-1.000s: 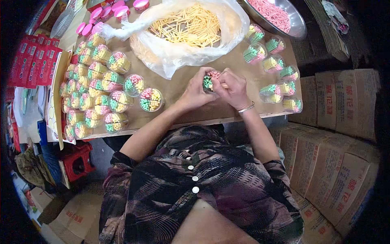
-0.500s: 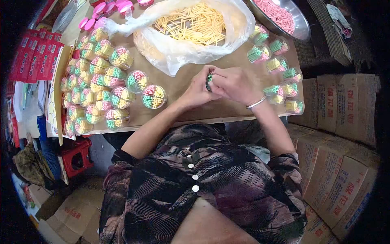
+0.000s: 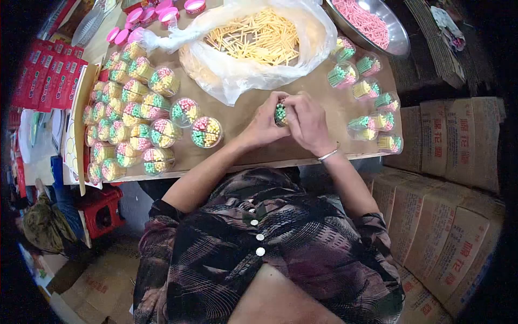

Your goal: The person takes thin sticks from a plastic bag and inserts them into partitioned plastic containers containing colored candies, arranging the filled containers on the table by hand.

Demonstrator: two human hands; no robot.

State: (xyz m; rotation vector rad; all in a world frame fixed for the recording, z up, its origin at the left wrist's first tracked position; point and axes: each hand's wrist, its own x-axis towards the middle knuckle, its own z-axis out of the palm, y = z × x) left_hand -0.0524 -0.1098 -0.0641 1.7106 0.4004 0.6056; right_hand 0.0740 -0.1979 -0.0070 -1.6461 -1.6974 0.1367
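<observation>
Between my hands, near the front edge of the table, is a small clear cup [image 3: 280, 115] packed with thin sticks; mostly green ends show at its mouth. My left hand [image 3: 263, 125] wraps round the cup from the left. On the cup's right side, my right hand [image 3: 308, 123] is closed, with thumb and fingers pressed against the rim and partly covering the opening. A filled cup with pink, yellow and green stick ends [image 3: 206, 132] stands left of my left hand. Beyond both hands lies an open plastic bag [image 3: 229, 81] of loose yellow sticks [image 3: 259, 38].
Many filled cups [image 3: 163, 132] crowd the table's left side. Several part-filled cups [image 3: 362, 127] lie or stand at the right. A metal bowl [image 3: 398, 43] of pink sticks sits far right, pink lids [image 3: 168, 15] far left. Cardboard boxes [image 3: 453, 146] are stacked beside the table.
My right hand has shifted from over the cup's mouth to its right side, so more of the green sticks show. My left hand keeps its hold on the cup.
</observation>
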